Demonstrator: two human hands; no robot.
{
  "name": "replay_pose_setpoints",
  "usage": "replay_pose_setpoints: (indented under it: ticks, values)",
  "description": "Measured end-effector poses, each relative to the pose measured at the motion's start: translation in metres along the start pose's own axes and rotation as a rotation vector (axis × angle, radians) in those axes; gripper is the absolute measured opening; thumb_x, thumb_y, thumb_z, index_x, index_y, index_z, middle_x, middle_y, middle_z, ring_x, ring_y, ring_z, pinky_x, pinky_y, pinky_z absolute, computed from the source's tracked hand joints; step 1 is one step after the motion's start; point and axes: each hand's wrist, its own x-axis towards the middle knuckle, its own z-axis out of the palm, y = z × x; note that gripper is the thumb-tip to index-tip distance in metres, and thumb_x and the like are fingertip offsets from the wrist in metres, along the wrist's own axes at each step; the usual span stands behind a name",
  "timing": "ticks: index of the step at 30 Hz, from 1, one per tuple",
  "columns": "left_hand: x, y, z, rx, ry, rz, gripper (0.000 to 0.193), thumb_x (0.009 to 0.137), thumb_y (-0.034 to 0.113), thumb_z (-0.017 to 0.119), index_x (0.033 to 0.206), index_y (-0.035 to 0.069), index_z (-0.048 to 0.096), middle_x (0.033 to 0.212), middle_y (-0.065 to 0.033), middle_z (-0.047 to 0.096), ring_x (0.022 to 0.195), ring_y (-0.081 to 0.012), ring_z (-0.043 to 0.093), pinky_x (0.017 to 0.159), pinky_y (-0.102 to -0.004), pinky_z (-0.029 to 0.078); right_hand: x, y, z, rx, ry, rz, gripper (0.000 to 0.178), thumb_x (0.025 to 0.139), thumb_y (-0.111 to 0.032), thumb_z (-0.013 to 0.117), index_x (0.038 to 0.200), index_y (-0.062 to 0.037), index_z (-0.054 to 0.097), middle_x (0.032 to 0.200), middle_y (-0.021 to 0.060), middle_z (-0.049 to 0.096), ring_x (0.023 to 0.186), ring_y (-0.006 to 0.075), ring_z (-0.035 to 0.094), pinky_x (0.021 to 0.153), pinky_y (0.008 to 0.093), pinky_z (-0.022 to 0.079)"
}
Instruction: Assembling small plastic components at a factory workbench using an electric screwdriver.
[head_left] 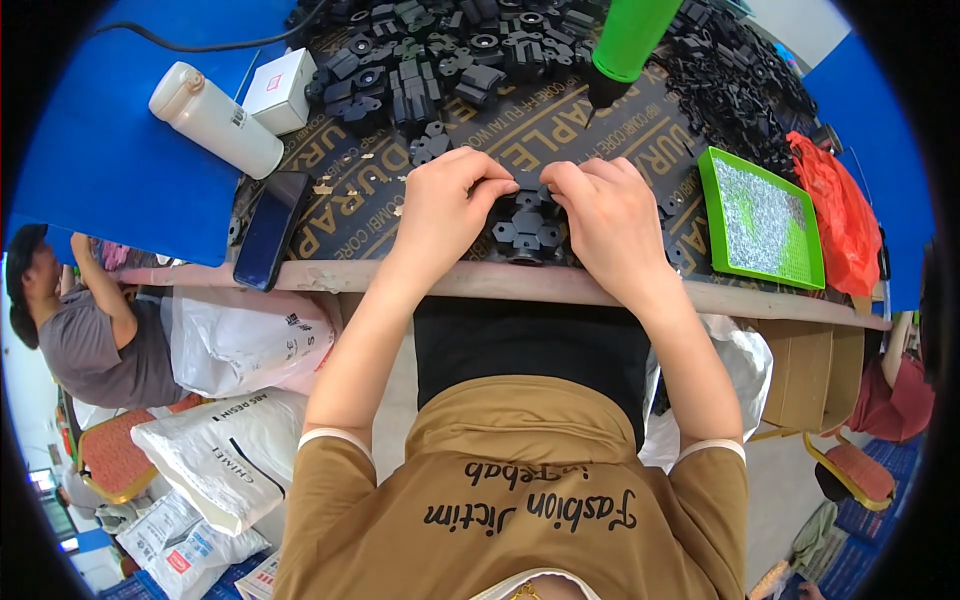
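Nearest is the wearer's brown short-sleeved shirt (530, 440) with dark lettering and pale sleeve edges. Both bare forearms reach to the near edge of the patterned dark tabletop (345, 218), where a black plastic part with hexagonal faces (527, 234) sits between the hands. The left hand (447, 205) pinches its upper left corner and the right hand (612, 210) its upper right; on both, the fingers are drawn narrow on the part, their exact contact partly hidden.

To the left, a dark-screened phone (272, 230) lies across the tabletop's edge. To the right stands a shallow bright-green plastic tray (712, 212) of small silvery pieces, with a crumpled red plastic bag (836, 218) just beside it.

Farther off, a white cylindrical bottle (215, 120) lies at left near a small white cardboard box (281, 92). Beyond the hands, a green-bodied driver (632, 40) points its dark tip downward, between a pile of chunky black plastic parts (405, 88) and a heap of smaller black pieces (745, 95) on the right.
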Motion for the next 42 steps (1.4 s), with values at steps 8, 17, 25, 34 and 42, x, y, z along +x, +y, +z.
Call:
replay_pose_setpoints:
  ticks: [8, 17, 25, 34, 42]
  values:
    - [0.003, -0.007, 0.001, -0.021, -0.016, -0.082, 0.006, 0.078, 0.004, 0.066, 0.081, -0.001, 0.066, 0.073, -0.0078, 0.063, 0.065, -0.0135, 0.058, 0.059, -0.0253, 0.045, -0.003, -0.002, -0.009, 0.018, -0.049, -0.003, 0.03, 0.068, 0.003, 0.056, 0.097, -0.0056, 0.057, 0.07, 0.0059, 0.059, 0.076, 0.0235, 0.057, 0.07, 0.0355, 0.041]
    - [-0.002, -0.024, -0.01, -0.529, 0.178, -0.304, 0.015, 0.092, 0.007, 0.052, 0.09, -0.003, 0.063, 0.077, -0.0023, 0.061, 0.067, -0.0067, 0.054, 0.061, -0.0213, 0.044, -0.062, 0.118, -0.1, -0.195, -0.072, 0.619, 0.019, 0.081, -0.003, 0.059, 0.099, -0.0027, 0.063, 0.098, 0.0152, 0.063, 0.088, 0.0289, 0.061, 0.078, 0.036, 0.046]
    - [-0.006, -0.022, -0.009, -0.598, 0.212, -0.328, 0.015, 0.093, 0.006, 0.049, 0.094, -0.002, 0.061, 0.078, -0.0012, 0.06, 0.067, -0.0062, 0.053, 0.061, -0.0202, 0.043, -0.085, 0.125, -0.088, 0.042, -0.164, 0.687, 0.017, 0.078, 0.001, 0.061, 0.095, -0.0001, 0.06, 0.078, 0.0112, 0.06, 0.069, 0.0199, 0.057, 0.066, 0.0303, 0.046]
    - [-0.004, -0.017, -0.009, -0.531, 0.277, -0.27, 0.017, 0.092, 0.01, 0.052, 0.088, -0.001, 0.063, 0.075, -0.0023, 0.059, 0.064, -0.0073, 0.053, 0.058, -0.0211, 0.043, -0.091, 0.127, -0.09, 0.013, 0.008, 0.775, 0.007, 0.081, -0.004, 0.061, 0.084, 0.0016, 0.062, 0.073, 0.0116, 0.063, 0.065, 0.0184, 0.058, 0.063, 0.029, 0.045]
    - [0.031, 0.083, 0.025, -0.085, 0.161, 0.675, 0.008, 0.073, 0.007, 0.064, 0.08, 0.006, 0.062, 0.075, -0.0078, 0.059, 0.07, -0.025, 0.061, 0.061, -0.0333, 0.049, -0.093, 0.127, -0.082, -0.045, 0.108, 0.72, 0.009, 0.084, -0.007, 0.059, 0.086, 0.0024, 0.06, 0.074, 0.0158, 0.062, 0.065, 0.0262, 0.059, 0.063, 0.0341, 0.045]
